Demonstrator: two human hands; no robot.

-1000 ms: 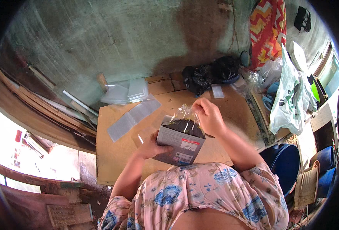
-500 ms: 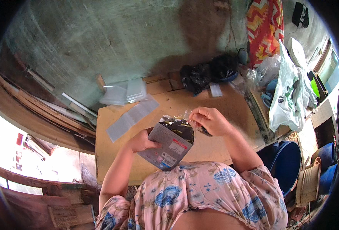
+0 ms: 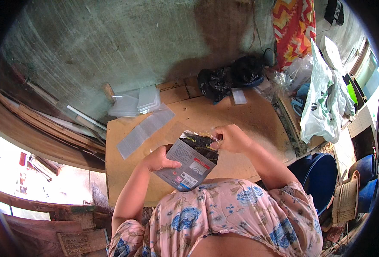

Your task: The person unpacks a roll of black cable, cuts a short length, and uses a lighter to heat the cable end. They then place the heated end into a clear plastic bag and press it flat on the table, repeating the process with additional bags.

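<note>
In front of my chest I hold a flat grey printed box (image 3: 184, 165), tilted, with a barcode on the side facing up. My left hand (image 3: 158, 159) grips its left edge, thumb on top and fingers underneath. A shiny black packet (image 3: 201, 144) with yellow print shows at the box's far end. Clear film glints around that end. My right hand (image 3: 232, 138) is closed in a pinch at the packet's right corner, on black wrapping or clear film; the fingertips partly hide which.
A long translucent plastic strip (image 3: 145, 130) lies on the wooden table (image 3: 249, 122). Behind it are stacked clear sleeves (image 3: 148, 100). Black plastic bags (image 3: 215, 85) and a small white packet (image 3: 239, 96) sit at the back. White bags (image 3: 320, 103) hang right; a blue barrel (image 3: 320, 182) stands below.
My right hand has moved slightly down and its fingers have closed in at the packet's corner. My left hand still holds the box, its thumb lying flatter across it.
</note>
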